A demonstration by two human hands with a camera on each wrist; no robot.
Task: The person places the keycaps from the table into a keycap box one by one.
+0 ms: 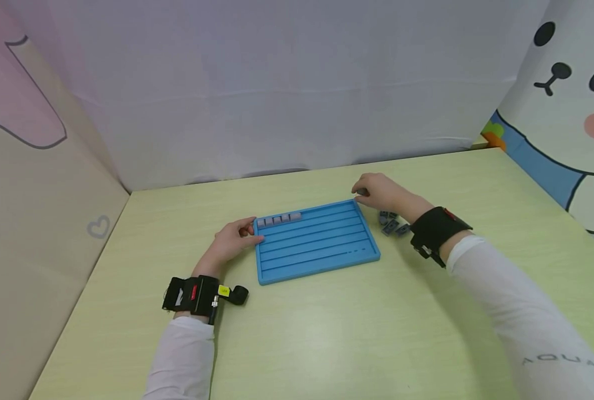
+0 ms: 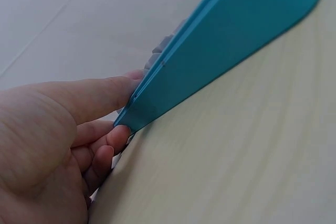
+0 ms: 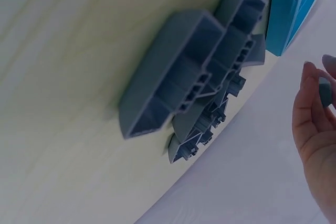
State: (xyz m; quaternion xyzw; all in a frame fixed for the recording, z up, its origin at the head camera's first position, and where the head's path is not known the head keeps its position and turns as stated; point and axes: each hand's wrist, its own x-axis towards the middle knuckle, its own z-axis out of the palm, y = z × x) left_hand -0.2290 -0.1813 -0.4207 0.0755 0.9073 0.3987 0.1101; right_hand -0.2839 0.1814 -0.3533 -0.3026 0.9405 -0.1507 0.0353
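A blue tray [image 1: 317, 240] with long parallel ridges lies on the table, tilted a little in the left wrist view. Several pale grey keycaps [image 1: 277, 220] stand in a row along its top-left groove. My left hand [image 1: 233, 240] grips the tray's upper left edge, thumb on top and fingers at the side. Just beyond the tray's upper right corner, my right hand [image 1: 379, 191] pinches a dark grey keycap [image 3: 325, 92], partly hidden by the fingers. Below that hand lie several loose grey keycaps [image 3: 170, 72], some with hollow undersides and stems showing.
The light wooden table [image 1: 327, 339] ends at a pale curtain [image 1: 287, 111] behind the tray. A printed cloth with a cartoon face [image 1: 567, 111] hangs at the right. Black straps with cameras [image 1: 197, 294] sit on both wrists.
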